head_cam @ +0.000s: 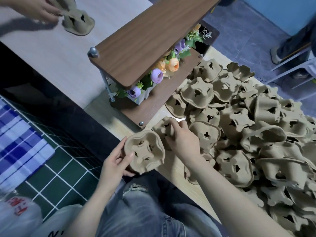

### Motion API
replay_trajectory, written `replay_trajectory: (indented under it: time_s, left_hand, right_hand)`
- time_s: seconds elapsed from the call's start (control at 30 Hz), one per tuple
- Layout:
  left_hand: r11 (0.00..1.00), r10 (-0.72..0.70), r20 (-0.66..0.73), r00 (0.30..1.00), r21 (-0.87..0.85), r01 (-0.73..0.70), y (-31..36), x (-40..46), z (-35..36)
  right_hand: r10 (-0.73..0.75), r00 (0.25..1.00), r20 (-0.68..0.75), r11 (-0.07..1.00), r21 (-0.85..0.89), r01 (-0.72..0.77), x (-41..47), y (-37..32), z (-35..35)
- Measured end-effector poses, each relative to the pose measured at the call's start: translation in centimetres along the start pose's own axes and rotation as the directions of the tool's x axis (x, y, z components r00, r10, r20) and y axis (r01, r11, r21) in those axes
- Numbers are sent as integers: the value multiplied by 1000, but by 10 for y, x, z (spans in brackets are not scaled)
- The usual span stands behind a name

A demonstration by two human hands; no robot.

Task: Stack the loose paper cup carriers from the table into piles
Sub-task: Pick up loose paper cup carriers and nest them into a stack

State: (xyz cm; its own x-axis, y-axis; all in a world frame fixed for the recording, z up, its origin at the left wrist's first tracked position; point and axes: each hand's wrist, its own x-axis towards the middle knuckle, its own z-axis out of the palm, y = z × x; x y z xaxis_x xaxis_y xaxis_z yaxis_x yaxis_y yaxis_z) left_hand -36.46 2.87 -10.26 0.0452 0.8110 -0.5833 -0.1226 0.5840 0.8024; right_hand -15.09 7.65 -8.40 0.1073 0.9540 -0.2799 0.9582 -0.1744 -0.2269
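**Stacking barely begun: one small pile in hand, a heap still loose**

Nearest, at about 6 o'clock, the left hand (118, 160) holds a short nested pile of carriers (145, 153) over the person's lap, thumb laid across the rim and fingers curled under the side. It looks only a few carriers deep, though the exact count cannot be told.

Just past it, toward 12 o'clock, the right hand (183, 138) reaches onto the table (172, 170) and grips a loose carrier (163, 129) at the table's edge, fingers bent over its top. By my reading, this one is next to go onto the held pile.

From 1 to 4 o'clock, the heap of loose carriers (256, 134) covers most of the table, tumbled and overlapping; nearly all the work is left.

Far off, at 10 o'clock, another person's hand (42, 9) grips a second pile (77, 21) standing on a pale table beyond the wooden shelf (145, 40) with its flowers (157, 76).
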Motion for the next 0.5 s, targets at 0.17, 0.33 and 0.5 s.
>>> replay_trajectory:
  time_s: [0.17,0.33,0.5]
  left_hand:
    - [1000,19,-4,1000,20,-19,-2,-3,-1]
    - [993,54,39,998,100,-58,0,3,-1]
    - [987,97,92,991,121,-108,3,21,16]
  right_hand:
    - [-22,996,-86,992,118,32,-9,0,-2]
    - [67,952,-300,922,383,55,-28,14,-18]
    - [186,943,-277,752,658,45,-41,20,-38]
